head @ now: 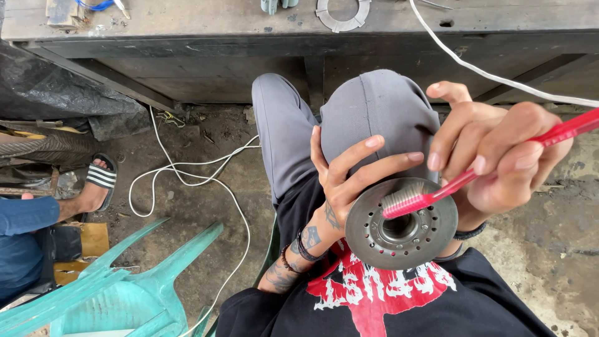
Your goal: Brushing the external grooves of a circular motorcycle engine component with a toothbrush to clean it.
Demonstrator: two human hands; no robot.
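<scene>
Right hand closed around the handle of a red toothbrush, thumb and fingers pinching it near the neck; the bristle head lies on the face of a round metal disc, just above the centre bore. Left hand grips the disc from behind and at its upper left edge, fingers spread over the rim, holding it upright and facing the camera in front of the chest. Disc sits between the two hands, above the lap, over the black shirt with a red and white print. Disc face is dull grey with a ring of small holes; bristles rest only at the top of the bore, and no clear difference between cleaned and uncleaned areas can be made out, so judged as brushing under way with most of the face yet to cover. Below: grey trousers, dirt floor with a white cable looping across it. Left: a tipped teal plastic chair and another person's sandalled foot. Top: a metal workbench carrying a flat metal ring.
</scene>
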